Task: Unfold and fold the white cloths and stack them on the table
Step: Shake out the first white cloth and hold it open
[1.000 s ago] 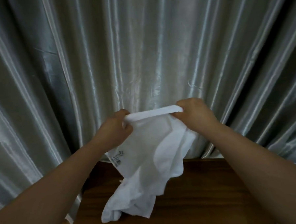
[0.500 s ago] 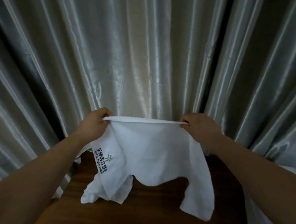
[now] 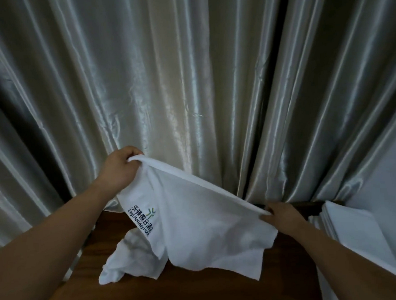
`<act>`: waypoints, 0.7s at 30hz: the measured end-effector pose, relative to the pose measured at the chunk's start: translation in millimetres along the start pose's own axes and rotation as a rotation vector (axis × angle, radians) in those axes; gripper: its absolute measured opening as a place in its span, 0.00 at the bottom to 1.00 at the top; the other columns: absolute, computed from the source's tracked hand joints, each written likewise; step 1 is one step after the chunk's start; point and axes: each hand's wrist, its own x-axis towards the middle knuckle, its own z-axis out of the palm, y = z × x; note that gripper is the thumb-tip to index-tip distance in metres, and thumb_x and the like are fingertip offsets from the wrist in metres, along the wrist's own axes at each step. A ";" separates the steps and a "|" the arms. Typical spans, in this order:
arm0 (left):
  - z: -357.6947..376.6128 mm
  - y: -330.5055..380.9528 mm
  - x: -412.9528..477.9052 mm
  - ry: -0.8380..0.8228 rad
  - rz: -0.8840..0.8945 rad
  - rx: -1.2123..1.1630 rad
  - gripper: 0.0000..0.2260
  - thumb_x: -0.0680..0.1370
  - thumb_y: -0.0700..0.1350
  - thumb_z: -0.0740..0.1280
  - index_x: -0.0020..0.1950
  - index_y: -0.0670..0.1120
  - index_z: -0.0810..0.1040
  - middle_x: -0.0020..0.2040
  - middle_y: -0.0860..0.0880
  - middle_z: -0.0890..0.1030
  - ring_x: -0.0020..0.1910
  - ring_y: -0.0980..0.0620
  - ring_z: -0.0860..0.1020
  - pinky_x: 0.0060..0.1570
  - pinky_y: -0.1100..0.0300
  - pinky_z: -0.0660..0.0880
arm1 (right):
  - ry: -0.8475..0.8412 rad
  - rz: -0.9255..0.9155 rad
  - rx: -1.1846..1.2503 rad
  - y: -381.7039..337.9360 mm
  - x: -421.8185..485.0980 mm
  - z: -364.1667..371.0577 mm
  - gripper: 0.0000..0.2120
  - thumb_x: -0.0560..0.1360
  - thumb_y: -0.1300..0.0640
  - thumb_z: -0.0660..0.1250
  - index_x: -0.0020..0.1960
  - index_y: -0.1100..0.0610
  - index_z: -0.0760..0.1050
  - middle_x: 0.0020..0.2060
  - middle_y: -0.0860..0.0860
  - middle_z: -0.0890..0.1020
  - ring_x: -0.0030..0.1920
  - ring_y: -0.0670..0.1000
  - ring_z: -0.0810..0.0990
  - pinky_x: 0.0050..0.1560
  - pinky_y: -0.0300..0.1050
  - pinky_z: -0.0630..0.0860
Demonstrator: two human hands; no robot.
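Holding the white cloth (image 3: 203, 223) by its top hem, pulled into a straight slanting line so as to open the sheet out; gripping one end of that hem with the left hand (image 3: 119, 171), fingers curled round it, raised well above the far left corner of the table (image 3: 200, 292); pinching the other end with the right hand (image 3: 282, 215), set low at the table's far edge, apparently to anchor that corner there with the other one up; hands well apart, both clamped on the same cloth. Letting the rest drape down onto the wood, with a printed logo (image 3: 145, 219) facing the camera near the left end and a crumpled tail bunched toward the table's left edge, not yet spread. Judged from this: midway through unfolding, folding not begun; probably calling for the left end to come down to the far edge and the bunched part to be smoothed before any fold. At the table's right edge, just beside the right wrist, a stack of folded cloths (image 3: 352, 229), likely the destination; behind the far edge, a pleated grey curtain (image 3: 189, 81).
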 end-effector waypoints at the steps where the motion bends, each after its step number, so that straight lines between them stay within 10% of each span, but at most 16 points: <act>1: 2.1 -6.9 0.3 -0.021 -0.017 0.019 0.08 0.78 0.36 0.63 0.49 0.43 0.81 0.43 0.46 0.81 0.37 0.59 0.74 0.35 0.63 0.69 | -0.053 0.024 -0.015 7.3 -2.7 7.8 0.12 0.76 0.41 0.68 0.42 0.47 0.72 0.40 0.45 0.76 0.44 0.49 0.78 0.38 0.40 0.69; 4: 5.3 -39.0 4.2 -0.059 -0.080 0.101 0.08 0.78 0.36 0.63 0.47 0.43 0.81 0.44 0.44 0.82 0.37 0.55 0.75 0.34 0.62 0.70 | -0.237 0.068 -0.159 33.4 -13.2 26.6 0.19 0.73 0.36 0.69 0.55 0.49 0.76 0.53 0.48 0.76 0.55 0.51 0.76 0.51 0.43 0.70; 13: 34.2 -94.7 -14.1 -0.551 -0.336 0.350 0.19 0.76 0.56 0.71 0.51 0.40 0.82 0.52 0.42 0.82 0.46 0.47 0.78 0.43 0.57 0.71 | -0.307 0.150 -0.062 32.1 -35.6 36.9 0.15 0.73 0.38 0.70 0.45 0.49 0.74 0.49 0.50 0.76 0.49 0.50 0.75 0.47 0.44 0.71; 21: 62.0 -79.2 -38.8 -0.691 -0.784 -0.419 0.14 0.76 0.39 0.71 0.60 0.34 0.80 0.59 0.34 0.82 0.61 0.36 0.79 0.63 0.43 0.75 | -0.362 0.255 0.689 -52.2 -38.5 8.3 0.13 0.74 0.50 0.74 0.38 0.58 0.79 0.38 0.55 0.82 0.41 0.53 0.81 0.45 0.48 0.79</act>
